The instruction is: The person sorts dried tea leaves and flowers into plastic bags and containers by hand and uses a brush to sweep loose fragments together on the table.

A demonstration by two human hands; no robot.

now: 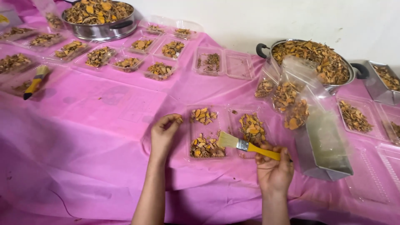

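The right hand (273, 168) has its grip clamped on the yellow handle of a paintbrush (246, 146), bristles pointing to ten o'clock over a clear plastic tray (207, 133) of orange-brown dried pieces. The left hand (163, 133), at nine o'clock of the tray, pinches a small piece between fingertips. At two o'clock on the pink surface (91, 137) stands a metal pot (316, 58).
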